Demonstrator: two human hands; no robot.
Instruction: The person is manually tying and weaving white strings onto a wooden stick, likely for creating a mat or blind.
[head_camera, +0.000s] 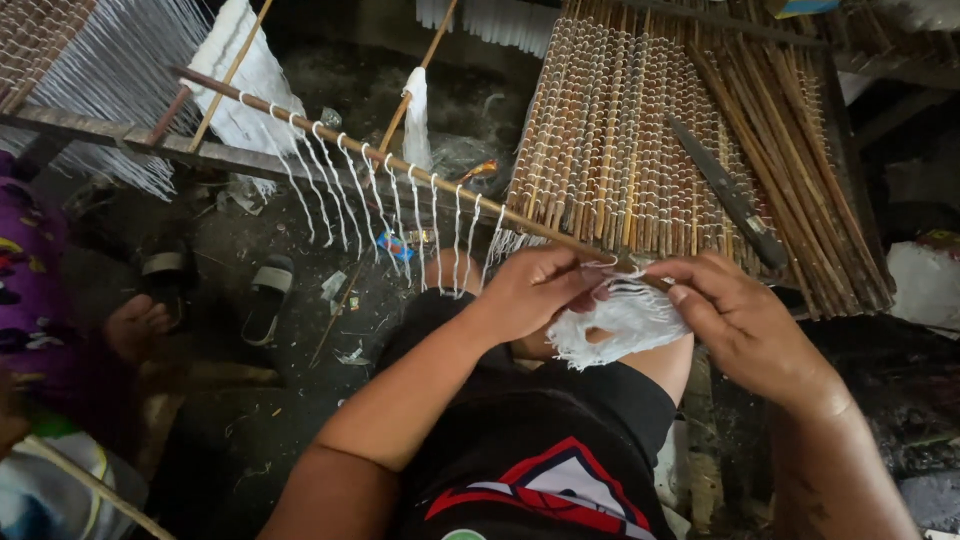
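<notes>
My left hand (535, 290) pinches white strings (625, 320) at the near edge of a woven reed mat (620, 140). My right hand (735, 320) grips the same bunch of strings from the right, fingers closed on the threads where they meet the mat edge. A long thin stick (380, 158) runs from the upper left down to my hands, with several white string loops hanging off it. The loose string ends hang in a fluffy bundle between both hands, above my lap.
A dark flat blade tool (725, 190) lies on the mat. Loose brown reeds (800, 170) lie along the mat's right side. Sandals (268, 295) rest on the dirt floor at left. Another person's foot (135, 325) and purple garment (30, 290) are at far left.
</notes>
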